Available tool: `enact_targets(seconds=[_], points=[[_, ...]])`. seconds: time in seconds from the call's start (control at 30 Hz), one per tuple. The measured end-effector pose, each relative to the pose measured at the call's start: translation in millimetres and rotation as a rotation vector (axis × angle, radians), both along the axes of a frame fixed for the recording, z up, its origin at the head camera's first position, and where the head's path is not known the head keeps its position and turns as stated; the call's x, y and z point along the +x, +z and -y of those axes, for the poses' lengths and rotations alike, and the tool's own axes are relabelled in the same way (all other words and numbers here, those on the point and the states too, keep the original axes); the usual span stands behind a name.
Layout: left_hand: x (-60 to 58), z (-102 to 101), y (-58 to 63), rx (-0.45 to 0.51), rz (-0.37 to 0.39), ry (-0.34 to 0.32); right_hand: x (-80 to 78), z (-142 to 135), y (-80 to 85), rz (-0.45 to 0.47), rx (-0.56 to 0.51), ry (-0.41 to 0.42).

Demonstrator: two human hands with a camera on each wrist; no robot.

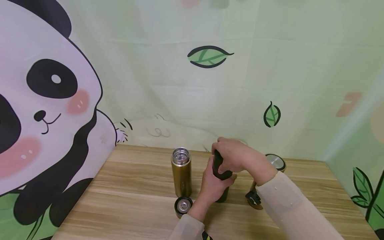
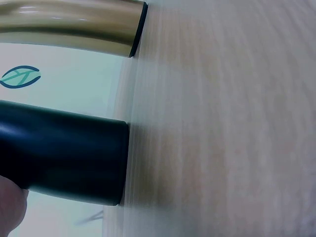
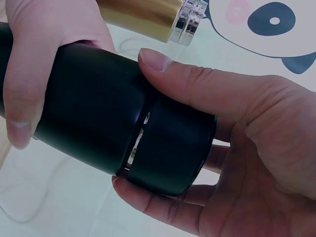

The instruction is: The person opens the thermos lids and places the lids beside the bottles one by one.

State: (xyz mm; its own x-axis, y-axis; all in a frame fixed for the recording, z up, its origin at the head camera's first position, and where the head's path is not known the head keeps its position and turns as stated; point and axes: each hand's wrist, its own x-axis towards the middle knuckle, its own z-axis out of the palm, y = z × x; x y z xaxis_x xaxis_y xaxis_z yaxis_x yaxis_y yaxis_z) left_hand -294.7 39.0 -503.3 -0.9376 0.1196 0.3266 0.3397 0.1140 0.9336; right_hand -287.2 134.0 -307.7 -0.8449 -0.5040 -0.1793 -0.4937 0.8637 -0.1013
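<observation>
A dark thermos bottle (image 3: 94, 108) is held between my two hands. My left hand (image 1: 210, 185) grips its body; in the left wrist view the dark base meets the wooden table. My right hand (image 1: 234, 155) holds the dark lid (image 3: 170, 148) from above, thumb on one side and fingers on the other. A thin silvery gap shows between lid and body in the right wrist view. Left of the dark bottle, a gold thermos bottle (image 1: 182, 180) stands upright with its steel mouth uncovered. In front of it lies a dark-rimmed lid (image 1: 183, 206), its inside facing up.
Behind my right forearm stands another container with a round silver top (image 1: 276, 162), mostly hidden. A black piece (image 1: 253, 197) shows low beside the sleeve. The wooden table (image 1: 135, 186) ends at a printed panda backdrop (image 1: 168, 83).
</observation>
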Motion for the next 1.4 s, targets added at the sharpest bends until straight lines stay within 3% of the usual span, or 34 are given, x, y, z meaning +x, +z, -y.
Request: enact_targets(seconds=[0.67,1.4], points=[[-0.1,-0.1,0.0,-0.027,-0.010,0.037,0.3,-5.7,-1.1,-0.017,-0.004,0.055],[0.3,-0.5,-1.0,-0.013,0.005,0.020,0.5,-14.7,-5.3,-0.037,-0.062,0.134]])
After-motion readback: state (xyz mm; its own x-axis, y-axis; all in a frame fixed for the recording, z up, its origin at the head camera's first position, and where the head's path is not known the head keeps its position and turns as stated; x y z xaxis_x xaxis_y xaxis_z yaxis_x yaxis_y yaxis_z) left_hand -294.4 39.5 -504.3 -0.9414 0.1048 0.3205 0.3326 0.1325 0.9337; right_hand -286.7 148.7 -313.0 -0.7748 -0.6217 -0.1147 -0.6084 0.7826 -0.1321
